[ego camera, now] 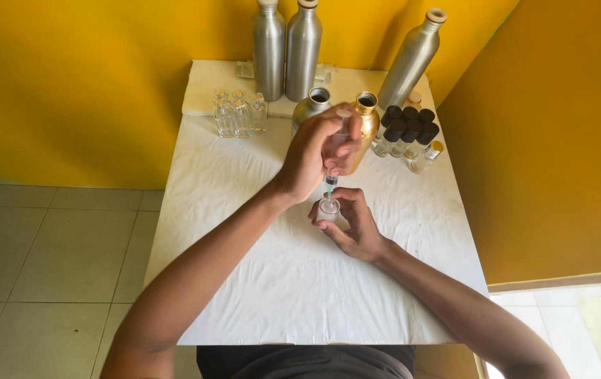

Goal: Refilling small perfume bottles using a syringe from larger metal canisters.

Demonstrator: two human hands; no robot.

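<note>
Holding a syringe (335,151) in a closed grip, the left hand (314,151) aims its needle into a small glass vial (328,208) mid-table, clamped by the right hand (356,224). Misalignment risks spilling onto the white cloth (244,231).

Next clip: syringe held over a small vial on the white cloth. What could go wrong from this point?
1. The left hand holds the syringe tip at the narrow mouth of the vial; a slight wobble could spill liquid onto the cloth.
2. The right hand steadies the vial only from one side; downward pressure might tip it.
3. The open gold bottle stands just behind the left hand and could be knocked.
</note>
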